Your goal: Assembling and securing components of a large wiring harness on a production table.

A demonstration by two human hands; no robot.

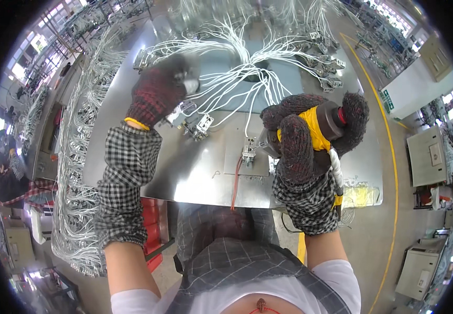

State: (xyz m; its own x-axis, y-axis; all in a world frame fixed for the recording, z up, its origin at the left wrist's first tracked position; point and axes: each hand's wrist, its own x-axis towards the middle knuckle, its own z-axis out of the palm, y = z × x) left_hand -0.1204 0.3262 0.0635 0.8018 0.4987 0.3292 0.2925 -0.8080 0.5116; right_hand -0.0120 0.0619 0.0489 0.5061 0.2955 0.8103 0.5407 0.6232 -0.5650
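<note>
Over at the metal worktop (195,183), the person wearing dark knitted gloves and checked sleeves has the right hand (297,149) wrapped firmly around a dark power tool (319,125) bound with yellow tape, the fingers closed about its body. Its nose points left, toward a small connector block (249,150) lying on a flat plate near the front edge; I can't tell from here whether they touch. One white wire runs up from that block into the big spray of white wires (247,65) spread across the worktop, and a red cable (236,178) trails from it over the edge. The left hand (158,89) is a blur at the bundle's left side, just above a white connector (204,123); I can't tell how far its fingers are open or whether they grip anything. I'd judge this to be the handling of connectors at the wire ends, with the tool at the ready. The next move seems to call for a sure left-hand grip on one connector, keeping its neighbours' wires untangled.
</note>
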